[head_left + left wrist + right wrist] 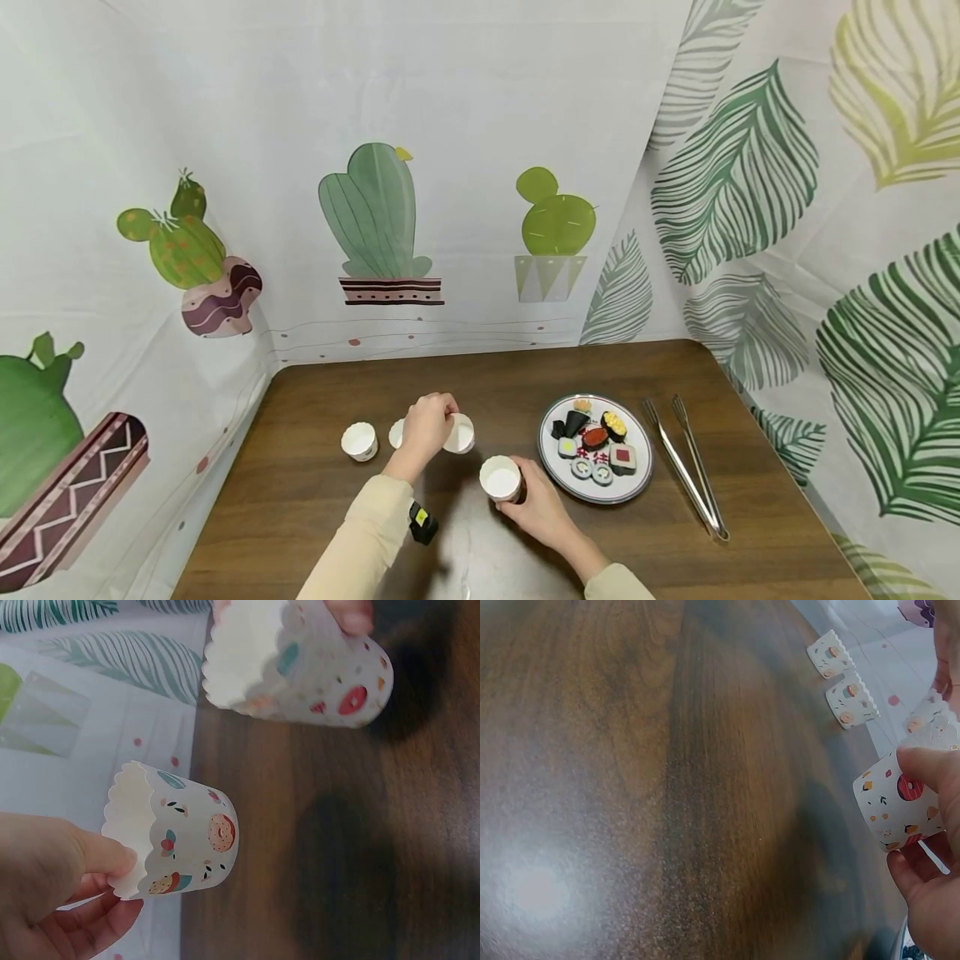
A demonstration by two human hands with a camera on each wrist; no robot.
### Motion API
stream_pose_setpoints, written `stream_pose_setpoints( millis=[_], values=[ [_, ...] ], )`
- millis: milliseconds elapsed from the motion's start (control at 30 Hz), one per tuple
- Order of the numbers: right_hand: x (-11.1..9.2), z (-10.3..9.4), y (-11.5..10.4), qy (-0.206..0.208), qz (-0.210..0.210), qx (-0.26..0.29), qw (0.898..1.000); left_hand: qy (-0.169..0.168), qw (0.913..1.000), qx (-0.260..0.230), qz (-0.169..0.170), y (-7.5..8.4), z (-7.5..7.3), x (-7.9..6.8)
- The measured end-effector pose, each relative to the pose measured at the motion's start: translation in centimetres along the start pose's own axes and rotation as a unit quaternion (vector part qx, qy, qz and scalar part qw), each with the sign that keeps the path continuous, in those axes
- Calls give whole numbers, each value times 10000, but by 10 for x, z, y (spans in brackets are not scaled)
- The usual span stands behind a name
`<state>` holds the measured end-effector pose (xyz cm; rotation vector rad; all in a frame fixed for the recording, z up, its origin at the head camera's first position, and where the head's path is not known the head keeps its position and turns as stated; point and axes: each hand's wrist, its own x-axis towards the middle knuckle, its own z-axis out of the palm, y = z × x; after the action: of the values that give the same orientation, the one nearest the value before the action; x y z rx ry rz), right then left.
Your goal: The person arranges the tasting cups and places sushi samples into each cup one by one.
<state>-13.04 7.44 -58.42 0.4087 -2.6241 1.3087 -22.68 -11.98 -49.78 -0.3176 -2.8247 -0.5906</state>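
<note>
My left hand (427,423) pinches the scalloped rim of a white paper baking cup (462,437), printed with donuts and cupcakes in the left wrist view. In my right hand (542,507) is a second paper baking cup (498,477), gripped around its side with the thumb across the print; its mouth faces up. To the left stand two more paper cups: one in full view (359,442), and one beside it (396,434) partly hidden behind my left hand. Both appear upright in the right wrist view. The cups' visible insides are white.
Right of my right hand, a round plate (551,475) bears several toy-like sushi pieces (595,438). Metal tongs (686,471) lie spread beyond it. A black strap device (422,523) sits at my left wrist. Cactus-printed cloth (480,167) hangs behind the wooden table (300,500).
</note>
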Motion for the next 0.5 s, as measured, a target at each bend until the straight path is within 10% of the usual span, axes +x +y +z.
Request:
stream_pose_setpoints(
  millis=[500],
  values=[
    [1,-3,2,-7,177,23,9998,-73,9988,-27,-488,-18,24,5]
  ],
)
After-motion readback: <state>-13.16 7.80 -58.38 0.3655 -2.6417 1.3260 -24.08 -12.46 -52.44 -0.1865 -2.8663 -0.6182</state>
